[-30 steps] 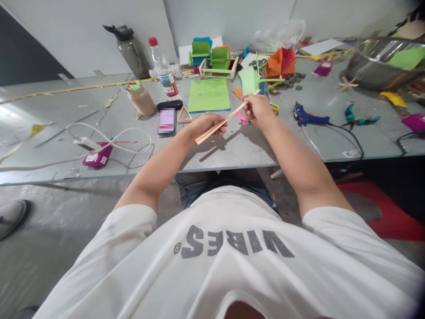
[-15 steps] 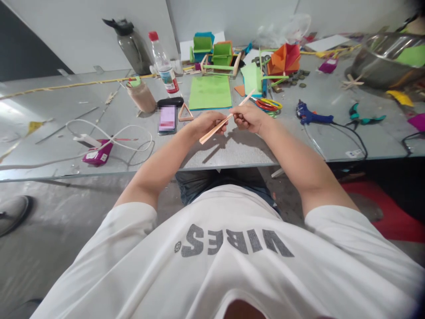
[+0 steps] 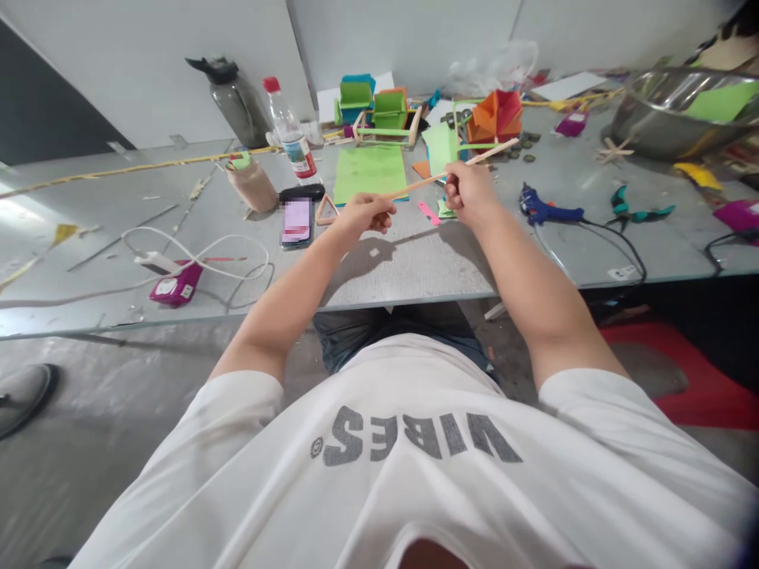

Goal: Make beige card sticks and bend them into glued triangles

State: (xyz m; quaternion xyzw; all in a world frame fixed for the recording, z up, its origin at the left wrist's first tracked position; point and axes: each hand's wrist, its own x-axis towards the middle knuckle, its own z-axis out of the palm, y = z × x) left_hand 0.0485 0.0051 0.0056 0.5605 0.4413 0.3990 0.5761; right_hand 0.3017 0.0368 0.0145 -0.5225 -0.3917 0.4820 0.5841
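Note:
Thin pale wooden sticks (image 3: 420, 184) stretch at a slant between my hands; how many lie together I cannot tell. My right hand (image 3: 471, 194) is closed round them in a fist, and their far ends stick out past it to the upper right. At the lower left end, my left hand (image 3: 368, 215) pinches them between thumb and fingers. On the table below lies a small pink tool (image 3: 428, 212), between the two hands. A small wooden triangle (image 3: 326, 210) lies just left of my left hand. Behind the sticks is a green sheet (image 3: 368, 170).
A phone (image 3: 296, 221), a plastic bottle (image 3: 298, 154) and a jar (image 3: 252, 186) stand or lie to the left. On the right are a blue glue gun (image 3: 549, 209), teal-handled pliers (image 3: 640, 209) and a metal bowl (image 3: 640, 126). Folded paper models (image 3: 495, 118) line the back.
My hands have moved apart, the right one up and to the right. The sticks now reach farther right and slant less steeply. The pink tool has come into view.

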